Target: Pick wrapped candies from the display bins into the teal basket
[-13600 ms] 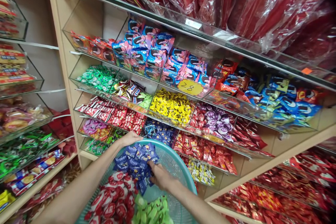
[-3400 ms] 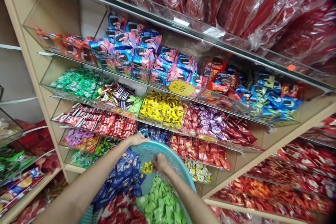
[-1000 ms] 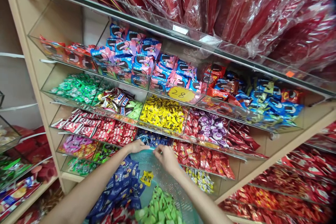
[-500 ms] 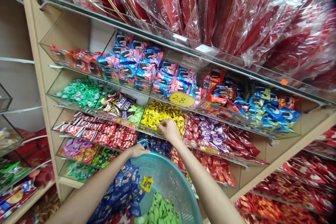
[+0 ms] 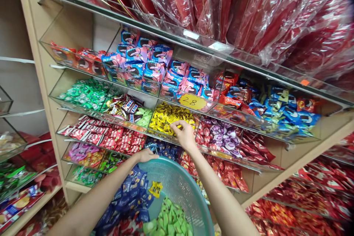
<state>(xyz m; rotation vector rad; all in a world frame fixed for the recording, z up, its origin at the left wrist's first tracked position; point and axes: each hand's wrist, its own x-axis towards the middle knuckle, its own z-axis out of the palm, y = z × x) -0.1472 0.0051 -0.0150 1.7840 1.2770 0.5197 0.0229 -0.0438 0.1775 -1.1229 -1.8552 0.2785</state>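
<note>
My left hand (image 5: 145,155) grips the far rim of a teal mesh basket (image 5: 181,188). Inside it lie blue candies (image 5: 132,199), green candies (image 5: 168,221), red-and-white candies (image 5: 124,228) and one yellow candy (image 5: 155,188). My right hand (image 5: 184,134) reaches up into the clear bin of yellow candies (image 5: 166,118), fingers curled down among the wrappers. Whether they hold any candy I cannot make out.
Clear bins fill the wooden shelf: green sweets (image 5: 85,94), red wafer bars (image 5: 94,132), purple-and-red candies (image 5: 221,136), blue cookie packs (image 5: 149,62). A yellow tag marked 28 (image 5: 192,101) sits above the yellow bin. Red goods in plastic wrap (image 5: 221,3) hang overhead.
My right hand rose from the basket rim to the yellow candy bin and now digs into it. One yellow candy has lain in the basket since a few seconds ago. The left hand stays on the rim.
</note>
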